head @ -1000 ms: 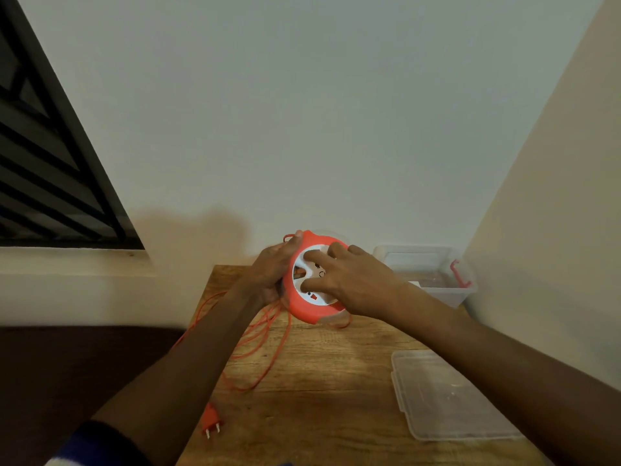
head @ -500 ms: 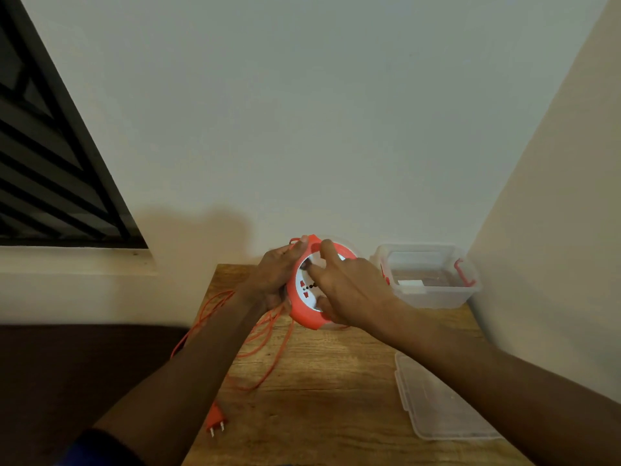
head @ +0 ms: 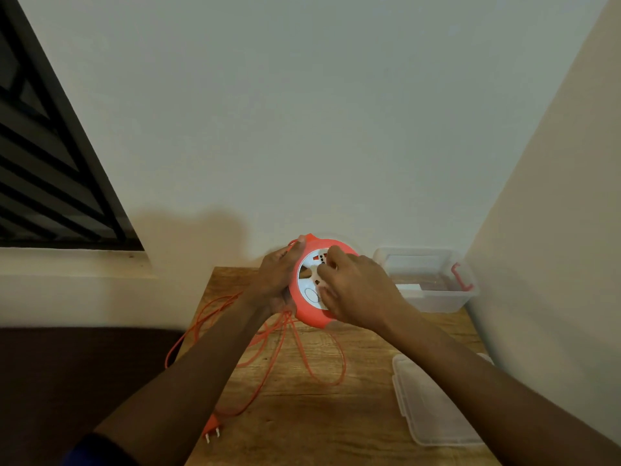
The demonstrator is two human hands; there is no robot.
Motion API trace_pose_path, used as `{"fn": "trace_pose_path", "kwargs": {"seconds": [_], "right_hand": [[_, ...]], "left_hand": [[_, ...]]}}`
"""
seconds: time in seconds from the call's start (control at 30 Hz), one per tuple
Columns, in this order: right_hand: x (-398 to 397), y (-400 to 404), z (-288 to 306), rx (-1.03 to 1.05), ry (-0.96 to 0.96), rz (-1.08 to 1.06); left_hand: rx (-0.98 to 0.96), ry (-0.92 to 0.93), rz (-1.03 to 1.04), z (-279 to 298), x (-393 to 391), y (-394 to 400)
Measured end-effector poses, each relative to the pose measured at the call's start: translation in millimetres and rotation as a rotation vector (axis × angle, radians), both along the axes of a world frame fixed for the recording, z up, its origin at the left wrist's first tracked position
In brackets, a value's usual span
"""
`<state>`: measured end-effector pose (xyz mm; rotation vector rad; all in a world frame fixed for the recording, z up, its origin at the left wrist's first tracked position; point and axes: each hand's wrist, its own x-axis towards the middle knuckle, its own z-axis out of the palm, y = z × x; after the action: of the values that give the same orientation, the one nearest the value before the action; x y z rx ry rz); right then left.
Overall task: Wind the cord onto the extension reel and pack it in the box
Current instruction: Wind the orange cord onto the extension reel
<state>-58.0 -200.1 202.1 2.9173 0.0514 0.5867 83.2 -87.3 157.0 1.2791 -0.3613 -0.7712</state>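
Nearest us, at the worktop's [head: 336,415] near left edge, we see the orange two-pin plug [head: 212,428] lying flat. Toward the near right corner the clear plastic lid [head: 433,405] lies flat too. Our two forearms reach forward from the near edge and converge over the middle of the worktop. Between them the loose orange cord [head: 302,354] loops across the wood, and part of it spills over the left edge.

Farther out, we hold the orange extension reel [head: 314,317] raised above the worktop, tilted so its white socket face looks back at us. Our left hand [head: 275,280] wraps the reel's left rim, thumb up along the edge, its grip clasped on the reel. Our right hand [head: 356,290] lies over the white face, fingers curled and pressing on it.

Beyond, in the far right corner by the walls, stands the clear storage box [head: 433,297], uncovered, with a red latch on its right end.
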Motion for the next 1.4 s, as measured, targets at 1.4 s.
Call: {"fn": "trace_pose_path", "kwargs": {"seconds": [1.4], "right_hand": [[-3.5,2.5,23.3,-0.134,0.096,-0.066]], "left_hand": [[0.040,-0.068,0.018,22.2,3.6,-2.2]]}}
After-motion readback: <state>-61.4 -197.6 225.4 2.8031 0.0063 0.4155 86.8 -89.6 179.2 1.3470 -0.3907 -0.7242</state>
